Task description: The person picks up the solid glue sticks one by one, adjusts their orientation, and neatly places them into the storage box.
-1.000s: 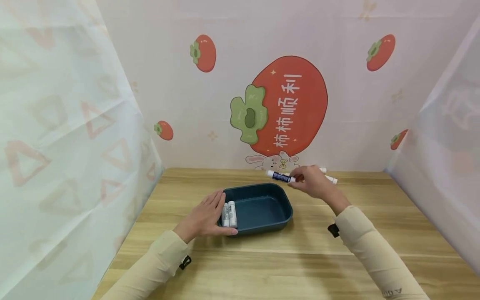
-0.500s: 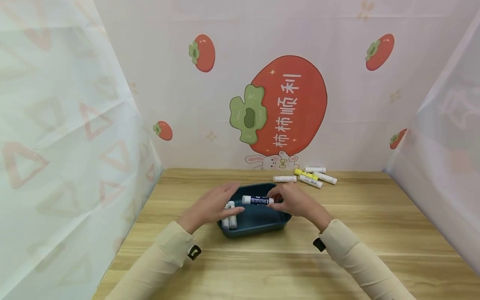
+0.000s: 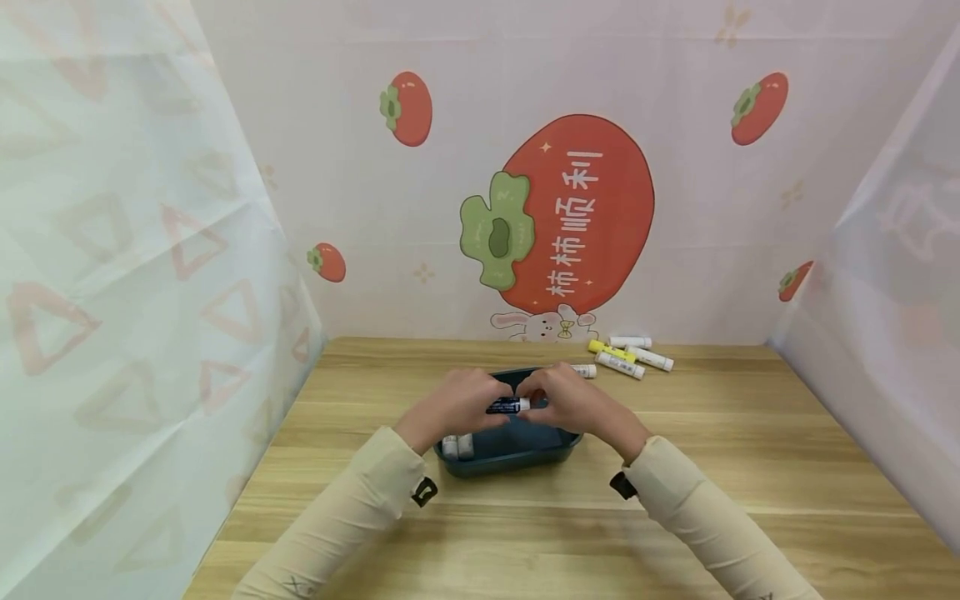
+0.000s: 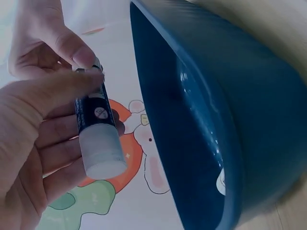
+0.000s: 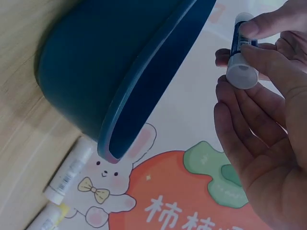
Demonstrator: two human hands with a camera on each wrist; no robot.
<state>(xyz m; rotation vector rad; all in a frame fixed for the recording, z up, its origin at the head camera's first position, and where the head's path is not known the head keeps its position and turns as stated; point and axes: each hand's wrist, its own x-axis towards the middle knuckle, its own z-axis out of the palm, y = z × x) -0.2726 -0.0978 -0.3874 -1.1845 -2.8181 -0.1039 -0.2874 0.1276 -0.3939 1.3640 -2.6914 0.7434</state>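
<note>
Over the dark teal tray (image 3: 510, 463), my two hands hold one glue stick (image 3: 507, 406) with a dark blue label and white ends. My left hand (image 3: 456, 404) grips its left part, thumb across the label in the left wrist view. At the other end, my right hand (image 3: 576, 406) pinches it between thumb and fingers. In the right wrist view the glue stick (image 5: 242, 74) shows its pale round end. Two white glue sticks, one of them (image 3: 465, 447), lie side by side in the tray's left end, partly hidden by my left hand.
Behind the tray to the right, several white glue sticks (image 3: 620, 365) and a yellow one (image 3: 611, 350) lie loosely together. Another white glue stick (image 3: 584, 371) is partly hidden behind my right hand. The wooden table (image 3: 525, 533) meets a printed cloth backdrop (image 3: 675, 250).
My right hand has brought the blue glue stick from the back right to above the tray. My left hand has left the tray's left rim and taken hold of the stick's left end.
</note>
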